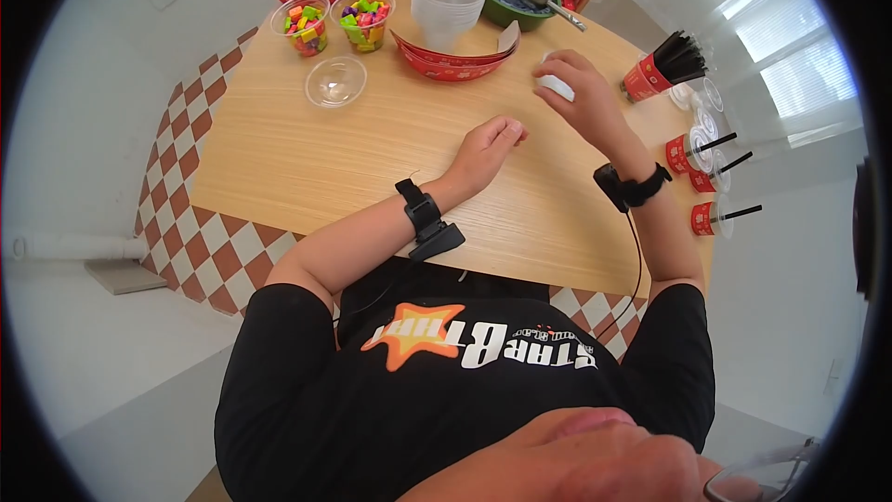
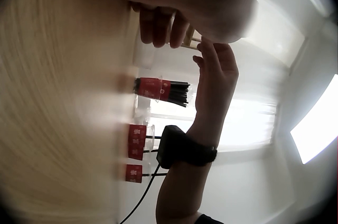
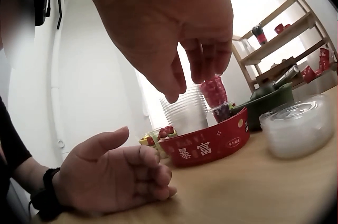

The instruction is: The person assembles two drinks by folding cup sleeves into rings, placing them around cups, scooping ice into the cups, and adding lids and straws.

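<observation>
My left hand (image 1: 483, 156) rests on its side on the table (image 1: 372, 163), fingers loosely curled and holding nothing; in the right wrist view the palm of this left hand (image 3: 113, 174) shows. Raised above the table, my right hand (image 1: 587, 102) has its fingers bent downward. A gap with nothing in it shows between thumb and fingers of that right hand (image 3: 169, 28) in the right wrist view. Partly hidden by it in the head view is a whitish object (image 1: 557, 86). The right wrist view has a stack of clear lids (image 3: 298, 129) beside the red paper trays (image 3: 206, 145).
Cups of colourful pieces (image 1: 305, 28), a clear lid (image 1: 336, 82), stacked clear cups (image 1: 446, 2) and red trays (image 1: 452, 65) stand at the back left. A green bowl (image 1: 511, 11) is behind. Black straws (image 1: 681, 58) and red-sleeved cups (image 1: 703, 217) line the right side.
</observation>
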A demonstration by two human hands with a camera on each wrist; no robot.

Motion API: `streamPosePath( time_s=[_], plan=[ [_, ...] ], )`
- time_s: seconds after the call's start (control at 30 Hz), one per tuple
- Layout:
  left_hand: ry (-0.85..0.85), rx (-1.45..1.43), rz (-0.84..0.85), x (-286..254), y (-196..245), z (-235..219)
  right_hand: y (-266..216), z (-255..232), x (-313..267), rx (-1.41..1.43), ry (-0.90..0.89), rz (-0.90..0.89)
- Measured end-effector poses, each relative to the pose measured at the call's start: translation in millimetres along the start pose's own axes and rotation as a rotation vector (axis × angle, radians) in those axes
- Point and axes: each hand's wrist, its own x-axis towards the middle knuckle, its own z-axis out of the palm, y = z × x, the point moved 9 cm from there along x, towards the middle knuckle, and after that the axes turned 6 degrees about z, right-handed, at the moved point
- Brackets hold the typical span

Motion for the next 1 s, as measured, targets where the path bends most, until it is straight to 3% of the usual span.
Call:
streamPosePath(
  time_s=[0.13,0.2,0.33,0.43,0.63,0.7,0.77,0.8,0.83,0.87,0.93,1.0],
  plan=[
    [0.035,-0.040,-0.011,1,2,-3,-19,25,57,0.054,0.056,-0.032],
    [0.032,-0.050,-0.004,1,4,-3,-35,19,81,-0.023,0.224,-0.174],
    [0.012,-0.074,-0.003,2,1,-1,-39,40,116,-0.115,0.153,-0.255],
    [0.015,-0.085,0.004,2,0,-1,-35,54,130,-0.113,0.036,-0.191],
    [0.002,-0.067,-0.006,1,3,1,-50,29,126,-0.167,0.171,-0.200],
    [-0.009,-0.064,-0.010,0,8,2,-67,-2,112,-0.263,0.399,-0.264],
    [-0.013,-0.062,-0.016,-2,10,1,-73,-25,93,-0.203,0.430,-0.294],
    [0.153,-0.089,0.067,0,16,-15,-79,-38,80,-0.145,0.463,-0.323],
    [0.320,-0.115,0.151,-3,21,-30,-83,-46,65,-0.047,0.388,-0.257],
    [0.324,-0.117,0.152,-1,17,-33,-86,-51,47,0.049,0.311,-0.190],
    [0.654,-0.100,0.181,-7,7,-67,-88,-48,10,0.002,0.127,-0.269],
    [0.606,-0.137,0.161,-2,8,-70,-89,-38,-23,0.006,-0.041,-0.248]
  ],
)
